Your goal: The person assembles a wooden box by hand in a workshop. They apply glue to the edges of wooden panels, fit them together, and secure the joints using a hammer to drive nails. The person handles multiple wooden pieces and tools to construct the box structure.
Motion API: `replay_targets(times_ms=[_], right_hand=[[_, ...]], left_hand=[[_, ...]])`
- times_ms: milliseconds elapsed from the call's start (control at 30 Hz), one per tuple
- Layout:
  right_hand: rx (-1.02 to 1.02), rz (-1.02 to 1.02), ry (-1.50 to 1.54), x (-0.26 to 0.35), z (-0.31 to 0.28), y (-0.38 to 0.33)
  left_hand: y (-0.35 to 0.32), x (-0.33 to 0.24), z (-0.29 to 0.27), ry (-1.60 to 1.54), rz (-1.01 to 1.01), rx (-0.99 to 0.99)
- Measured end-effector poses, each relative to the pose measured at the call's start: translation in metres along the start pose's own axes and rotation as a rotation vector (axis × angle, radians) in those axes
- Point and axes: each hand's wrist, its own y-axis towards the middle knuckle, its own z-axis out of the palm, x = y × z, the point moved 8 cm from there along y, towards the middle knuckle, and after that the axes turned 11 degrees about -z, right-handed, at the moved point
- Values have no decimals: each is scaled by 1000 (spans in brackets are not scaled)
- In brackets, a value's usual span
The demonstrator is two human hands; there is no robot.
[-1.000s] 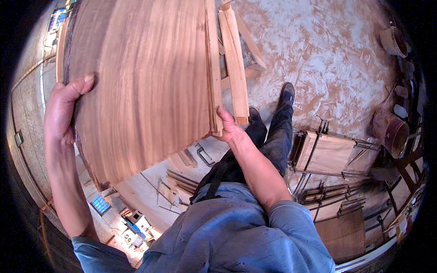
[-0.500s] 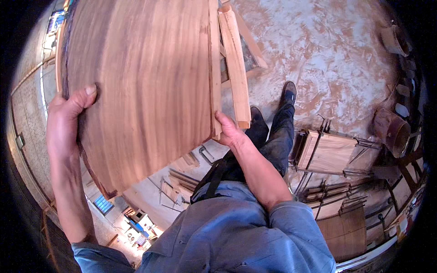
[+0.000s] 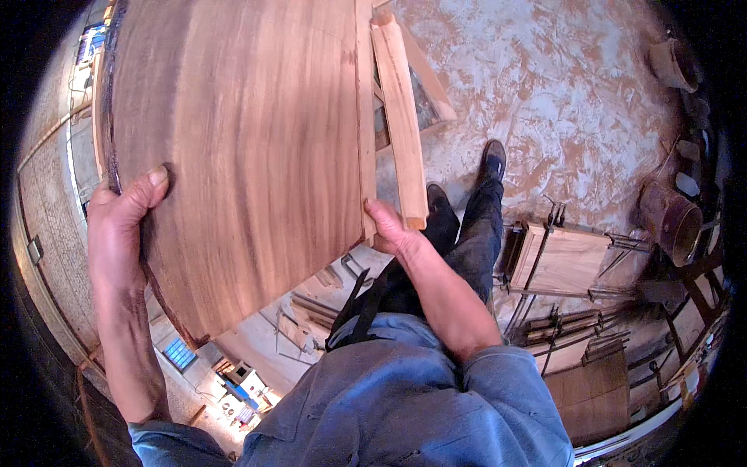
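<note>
Holds wide wooden panel (image 3: 249,156) by opposite edges with left hand (image 3: 123,210) and right hand (image 3: 391,230), fingers closed on it. Could strike adjacent wooden bar (image 3: 400,117) through uneven grip.

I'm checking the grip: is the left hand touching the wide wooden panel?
Touching. The head view shows it: the left hand is at the left edge of the wide wooden panel, its thumb lying over the face.

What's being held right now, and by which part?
A wide wooden panel: the left hand grips its left edge, the right hand its right edge, by the near corner.
</note>
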Motion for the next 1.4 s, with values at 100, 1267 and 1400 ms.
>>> replay_targets(times_ms=[100,1267,1400], right_hand=[[-7,30,-71,-11,2,1],[-436,-280,-871,240,16,-60],[-325,-329,-1058,280,63,-65]], left_hand=[[-6,-14,11,1,68,60],[-31,-33,27,183,135,122],[-32,-35,23,350,138,44]])
